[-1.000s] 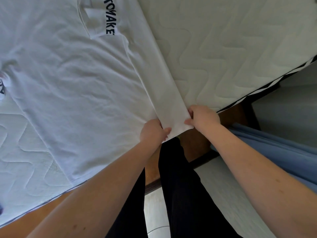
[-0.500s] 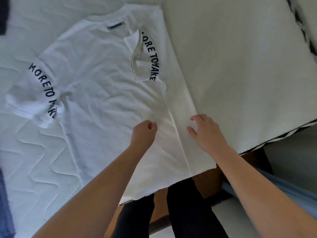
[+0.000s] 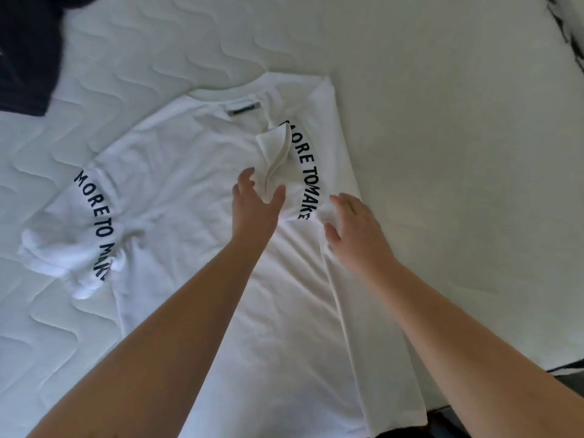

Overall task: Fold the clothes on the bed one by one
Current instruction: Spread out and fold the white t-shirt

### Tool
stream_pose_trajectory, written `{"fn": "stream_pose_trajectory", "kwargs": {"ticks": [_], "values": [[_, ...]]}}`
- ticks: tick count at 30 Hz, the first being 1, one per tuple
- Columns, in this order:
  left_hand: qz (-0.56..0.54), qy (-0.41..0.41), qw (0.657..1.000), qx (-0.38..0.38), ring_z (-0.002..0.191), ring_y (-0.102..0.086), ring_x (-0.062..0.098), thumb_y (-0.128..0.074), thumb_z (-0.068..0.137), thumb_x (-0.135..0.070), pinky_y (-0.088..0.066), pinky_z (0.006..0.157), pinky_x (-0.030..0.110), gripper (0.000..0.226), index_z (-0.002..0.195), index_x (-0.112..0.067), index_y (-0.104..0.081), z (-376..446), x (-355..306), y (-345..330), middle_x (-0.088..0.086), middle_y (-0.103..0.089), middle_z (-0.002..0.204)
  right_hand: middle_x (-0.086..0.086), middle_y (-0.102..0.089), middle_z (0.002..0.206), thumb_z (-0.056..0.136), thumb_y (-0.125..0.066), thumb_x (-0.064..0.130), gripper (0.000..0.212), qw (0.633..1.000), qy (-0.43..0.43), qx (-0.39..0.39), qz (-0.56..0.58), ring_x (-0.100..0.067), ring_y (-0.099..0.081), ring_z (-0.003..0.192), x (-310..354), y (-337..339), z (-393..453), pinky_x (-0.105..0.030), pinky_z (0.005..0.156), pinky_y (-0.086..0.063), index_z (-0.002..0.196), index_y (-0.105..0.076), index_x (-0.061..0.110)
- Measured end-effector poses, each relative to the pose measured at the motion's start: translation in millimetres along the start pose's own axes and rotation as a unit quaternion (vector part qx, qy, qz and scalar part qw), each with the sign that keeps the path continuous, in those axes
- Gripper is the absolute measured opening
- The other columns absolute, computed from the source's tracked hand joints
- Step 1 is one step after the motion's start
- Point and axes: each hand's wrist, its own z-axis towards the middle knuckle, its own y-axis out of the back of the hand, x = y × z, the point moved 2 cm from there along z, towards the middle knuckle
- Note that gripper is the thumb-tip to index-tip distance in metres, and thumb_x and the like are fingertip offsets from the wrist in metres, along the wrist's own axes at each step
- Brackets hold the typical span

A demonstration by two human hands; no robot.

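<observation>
Two bare hands work over one white T-shirt spread on the bed. Nearest, below both hands, the shirt's right side panel lies turned in along a straight lengthwise crease running down to the hem. Right hand: fingers spread and straight, resting on or just over that folded strip beside the "MORE TO MAKE" print; contact cannot be confirmed. Left hand: fingers loosely apart, thumb out, closing toward the folded-in sleeve just ahead of them; nothing pinched yet. Well to the left of the fingers, the other sleeve sits bunched and unfolded. Far beyond, upper left, a dark garment waits on the bed.

Judgement: early stage. One side fold done, sleeve being tidied; left side, the crosswise fold, and the dark garment all remain.
</observation>
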Motion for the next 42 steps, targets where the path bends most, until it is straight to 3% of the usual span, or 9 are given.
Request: {"fn": "stream_pose_trajectory", "kwargs": {"ticks": [5,10,15,25,31,34,36,39,42], "values": [[0.016,0.089,0.995,0.030,0.132,-0.044,0.032,-0.079,0.074,-0.050,-0.041,0.107,0.047,0.108,0.152,-0.016,-0.013,67,-41,-17,0.014,-0.039,0.146,-0.009,-0.031,0.154,0.097,-0.054,0.025,0.066,0.992,-0.068,0.014,0.101,-0.027,-0.028,0.142,-15,22,72,-0.037,0.115,-0.025,0.153,-0.022,0.014],[0.024,0.116,0.993,0.008,0.080,-0.060,0.026,-0.060,0.084,-0.014,-0.049,0.066,0.033,0.021,0.103,-0.006,-0.061,88,-31,-10,0.003,-0.064,0.086,-0.011,-0.052,0.133,0.086,-0.071,0.028,0.075,0.974,-0.143,0.038,0.172,-0.027,-0.051,0.122,-33,31,137,-0.038,0.105,-0.040,0.148,-0.032,0.011],[-0.055,0.089,0.994,-0.029,0.069,-0.055,0.012,-0.054,0.089,-0.020,-0.041,0.056,0.026,0.004,0.092,-0.019,-0.057,73,-6,7,-0.008,-0.060,0.081,-0.009,-0.059,0.123,0.077,-0.079,0.035,0.066,0.972,-0.150,0.003,0.181,-0.027,-0.056,0.115,-30,26,173,-0.043,0.100,-0.045,0.131,-0.050,0.011],[-0.108,0.090,0.989,-0.043,0.076,-0.057,0.012,-0.048,0.093,-0.016,-0.045,0.064,0.026,0.015,0.102,-0.025,-0.056,71,10,9,-0.009,-0.063,0.087,-0.001,-0.070,0.104,0.080,-0.074,0.046,0.039,0.960,-0.178,-0.003,0.214,-0.023,-0.066,0.097,-23,30,218,-0.043,0.089,-0.052,0.103,-0.062,0.017],[-0.162,0.152,0.975,0.007,0.092,-0.067,0.009,-0.078,0.071,-0.053,-0.054,0.078,0.030,0.064,0.122,-0.026,-0.051,82,10,5,-0.010,-0.069,0.103,0.005,-0.065,0.075,0.076,-0.080,0.036,0.026,0.957,-0.176,0.021,0.232,-0.017,-0.063,0.075,-24,45,244,-0.024,0.059,-0.046,0.076,-0.062,0.017],[-0.134,0.153,0.979,0.008,0.078,-0.068,0.012,-0.079,0.074,-0.041,-0.052,0.063,0.023,0.028,0.093,-0.027,-0.065,91,18,4,-0.009,-0.071,0.083,-0.005,-0.072,0.099,0.076,-0.081,0.028,0.032,0.943,-0.175,0.033,0.280,-0.021,-0.069,0.089,-20,52,259,-0.035,0.085,-0.055,0.100,-0.069,0.011],[-0.190,0.175,0.966,0.010,0.075,-0.067,0.019,-0.071,0.076,-0.032,-0.054,0.059,0.029,0.009,0.082,-0.025,-0.070,96,26,5,-0.006,-0.070,0.075,-0.010,-0.073,0.100,0.077,-0.079,0.014,0.020,0.921,-0.179,0.033,0.343,-0.024,-0.071,0.091,-18,56,272,-0.038,0.089,-0.056,0.095,-0.071,0.011],[-0.261,0.222,0.940,0.015,0.077,-0.066,0.024,-0.060,0.069,-0.027,-0.056,0.070,0.040,0.018,0.081,-0.020,-0.072,100,35,6,0.005,-0.069,0.082,-0.010,-0.073,0.098,0.076,-0.079,0.007,0.022,0.898,-0.200,0.043,0.390,-0.023,-0.071,0.089,-18,58,291,-0.033,0.082,-0.057,0.097,-0.072,0.008],[-0.315,0.230,0.920,0.029,0.062,-0.065,0.014,-0.053,0.074,-0.019,-0.053,0.054,0.023,0.019,0.078,-0.021,-0.072,101,38,6,-0.001,-0.068,0.071,0.005,-0.068,0.077,0.074,-0.083,0.020,0.021,0.941,-0.163,0.004,0.297,-0.018,-0.069,0.081,-20,56,304,-0.030,0.079,-0.055,0.073,-0.063,0.024]]}}
